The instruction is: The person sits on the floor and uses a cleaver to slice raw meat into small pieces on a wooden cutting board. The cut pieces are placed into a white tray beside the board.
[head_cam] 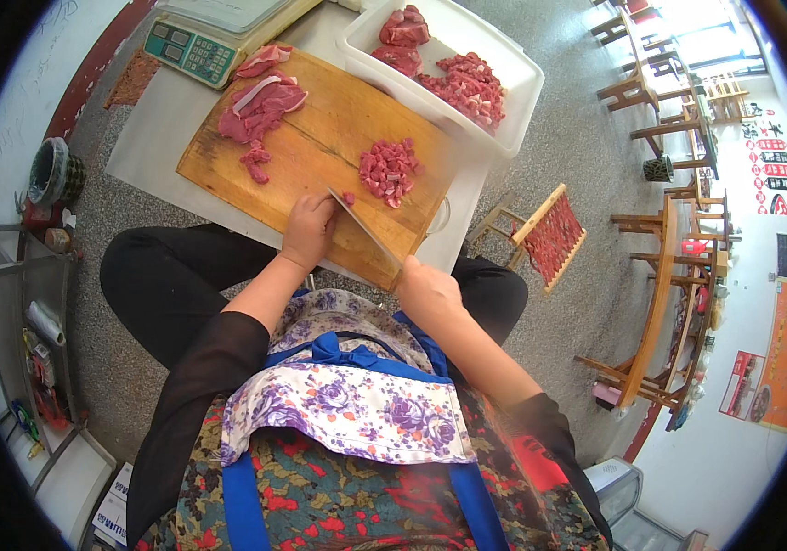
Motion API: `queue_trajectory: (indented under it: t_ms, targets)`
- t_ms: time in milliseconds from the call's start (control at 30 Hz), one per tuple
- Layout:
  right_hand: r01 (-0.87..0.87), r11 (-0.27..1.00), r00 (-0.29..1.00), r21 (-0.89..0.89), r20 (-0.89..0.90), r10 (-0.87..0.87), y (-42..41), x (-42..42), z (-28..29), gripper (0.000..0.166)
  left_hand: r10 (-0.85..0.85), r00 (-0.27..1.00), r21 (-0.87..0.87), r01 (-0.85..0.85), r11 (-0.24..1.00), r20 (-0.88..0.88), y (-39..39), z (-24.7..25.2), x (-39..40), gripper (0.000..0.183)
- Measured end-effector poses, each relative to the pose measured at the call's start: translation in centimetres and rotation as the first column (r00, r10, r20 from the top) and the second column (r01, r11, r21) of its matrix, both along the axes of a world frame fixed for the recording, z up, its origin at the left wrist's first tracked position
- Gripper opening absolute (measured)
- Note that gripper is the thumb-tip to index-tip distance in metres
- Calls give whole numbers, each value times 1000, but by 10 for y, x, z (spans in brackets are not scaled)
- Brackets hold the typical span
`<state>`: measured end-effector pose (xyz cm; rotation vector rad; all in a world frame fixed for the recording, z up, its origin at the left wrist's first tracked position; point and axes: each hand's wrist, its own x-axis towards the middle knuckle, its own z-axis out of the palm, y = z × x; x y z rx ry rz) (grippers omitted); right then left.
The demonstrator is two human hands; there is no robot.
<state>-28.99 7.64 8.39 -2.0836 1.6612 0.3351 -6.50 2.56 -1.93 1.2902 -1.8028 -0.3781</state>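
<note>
My right hand (428, 289) grips the handle of a kitchen knife (369, 231), its blade slanting over the near part of a wooden cutting board (324, 89). Beside the blade's tip, my left hand (310, 224) rests on the board with curled fingers; whatever may be under them is hidden. A small bit of meat (348, 198) lies just across the blade. Further right is a heap of diced red meat (390, 171). Larger raw meat slices (262, 110) lie at the board's far left, with narrow meat strips (255, 162) below them.
A white plastic tub (527, 89) behind the board holds meat chunks and cut meat. At the back left stands a digital scale (190, 52). A clear handle (440, 217) shows by the board's right edge. A folding stool (552, 237) is on the floor to the right.
</note>
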Motion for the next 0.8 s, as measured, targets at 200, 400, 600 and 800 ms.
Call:
queue_trajectory:
  t_ms: [200,400,600,800]
  targets:
    - [27,994,998,-106,60,-21,-1,-23,16,22,19,999,-32,-20,999,-31,3,-12,2,10]
    - [129,946,987,-297,135,-92,-8,-13,8,20,-8,999,-12,8,1000,-50,1,-10,5,11]
    - [72,993,996,-97,66,-66,10,5,15,14,104,995,156,-104,982,9,1,11,-8,14]
    - [91,992,994,85,57,-96,-12,35,4,15,53,997,76,-57,995,51,-2,-12,-4,20]
